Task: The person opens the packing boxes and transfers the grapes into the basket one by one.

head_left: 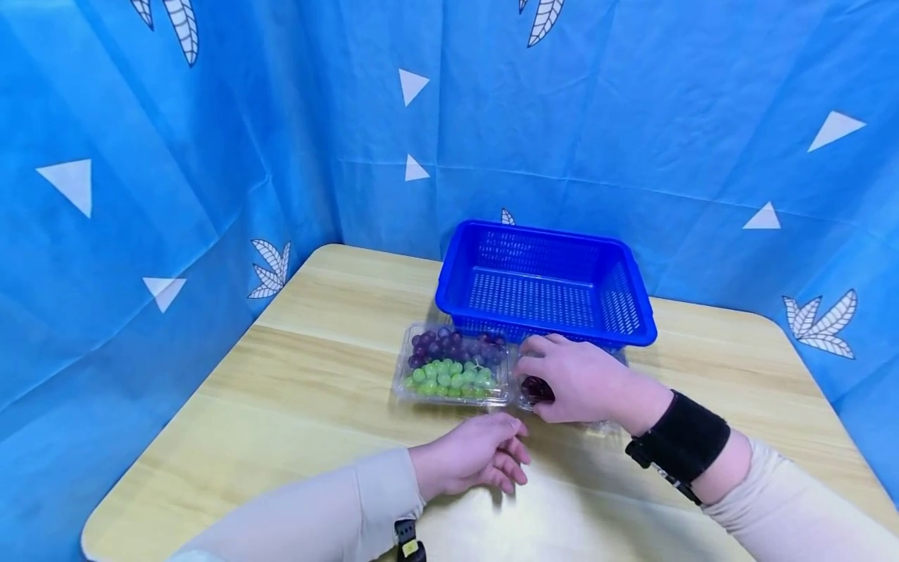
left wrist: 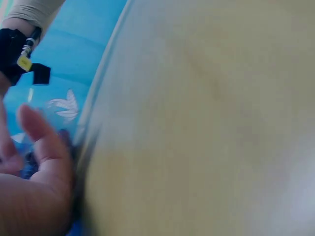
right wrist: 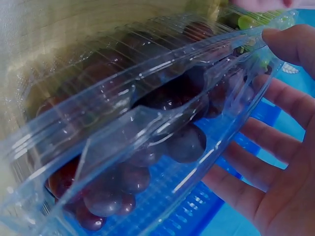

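My right hand (head_left: 579, 378) holds one end of a clear plastic box (right wrist: 123, 108) of dark red grapes (right wrist: 106, 196), thumb on the near edge and fingers spread along the far one. In the head view that hand hides most of the box. To its left stands another clear plastic box (head_left: 403, 367), with purple grapes (head_left: 438, 343) at the back and green grapes (head_left: 449, 378) in front. My left hand (head_left: 485, 457) hovers over the table in front of both boxes, fingers loosely bent and holding nothing. The left wrist view is blurred.
A blue perforated plastic basket (head_left: 534, 300) stands right behind the boxes. The wooden table (head_left: 295, 406) has rounded corners, and patterned blue cloth (head_left: 492, 125) hangs behind it and along its sides.
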Action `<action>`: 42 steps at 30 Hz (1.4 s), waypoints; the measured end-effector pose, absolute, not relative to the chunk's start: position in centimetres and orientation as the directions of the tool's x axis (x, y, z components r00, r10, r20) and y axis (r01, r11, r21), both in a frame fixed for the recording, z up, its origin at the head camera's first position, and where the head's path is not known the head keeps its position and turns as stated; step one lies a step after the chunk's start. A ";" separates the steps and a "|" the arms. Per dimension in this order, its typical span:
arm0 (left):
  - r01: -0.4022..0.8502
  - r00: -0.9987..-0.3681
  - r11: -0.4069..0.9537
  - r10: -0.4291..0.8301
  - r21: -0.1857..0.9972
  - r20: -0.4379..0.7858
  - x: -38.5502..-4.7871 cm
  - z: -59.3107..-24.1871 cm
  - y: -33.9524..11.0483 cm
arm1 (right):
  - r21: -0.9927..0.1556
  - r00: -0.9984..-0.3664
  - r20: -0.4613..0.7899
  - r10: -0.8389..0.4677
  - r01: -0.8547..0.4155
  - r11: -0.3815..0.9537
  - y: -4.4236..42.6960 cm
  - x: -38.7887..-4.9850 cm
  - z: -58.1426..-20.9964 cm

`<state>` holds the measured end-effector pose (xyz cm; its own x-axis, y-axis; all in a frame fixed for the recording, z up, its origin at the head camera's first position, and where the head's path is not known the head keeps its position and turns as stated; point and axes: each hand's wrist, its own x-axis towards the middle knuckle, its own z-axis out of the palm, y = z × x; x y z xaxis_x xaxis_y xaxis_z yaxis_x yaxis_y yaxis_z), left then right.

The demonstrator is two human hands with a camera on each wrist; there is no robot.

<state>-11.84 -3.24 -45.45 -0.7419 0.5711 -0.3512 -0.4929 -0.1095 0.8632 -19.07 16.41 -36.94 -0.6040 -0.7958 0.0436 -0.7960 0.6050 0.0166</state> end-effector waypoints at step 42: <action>-0.442 -0.864 -0.301 0.394 0.845 -0.312 -13.5 -46.0 0.9 | 0.109 -0.590 0.093 -0.802 -0.795 0.597 17.7 -16.1 -36.8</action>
